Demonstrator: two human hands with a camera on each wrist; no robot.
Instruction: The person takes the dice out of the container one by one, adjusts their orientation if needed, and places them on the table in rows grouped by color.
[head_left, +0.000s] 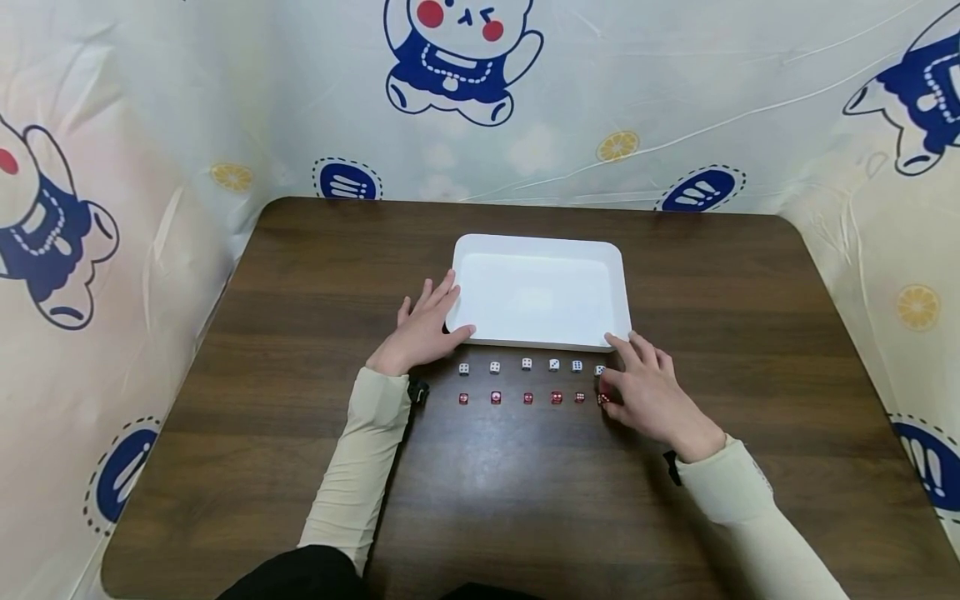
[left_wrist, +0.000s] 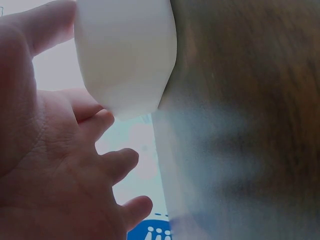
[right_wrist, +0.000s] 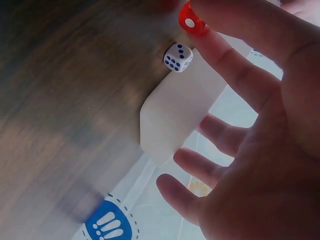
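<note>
A white rectangular tray (head_left: 540, 292) lies on the brown table. My left hand (head_left: 424, 330) is at its near left corner, fingers spread along the left side and the thumb at the front rim; the left wrist view shows the tray's corner (left_wrist: 127, 55) between thumb and fingers. At the near right corner, my right hand (head_left: 651, 396) pinches a red die (right_wrist: 192, 21) between thumb and index finger, its other fingers extended. A white die with blue dots (right_wrist: 178, 58) sits close by, in front of the tray. In the head view the right hand partly covers both dice.
In front of the tray run two rows of dice: white ones, such as a white die (head_left: 527, 364), and nearer to me red ones, such as a red die (head_left: 528, 398). A printed curtain (head_left: 300, 100) surrounds the table (head_left: 315, 467) on its far side and both sides.
</note>
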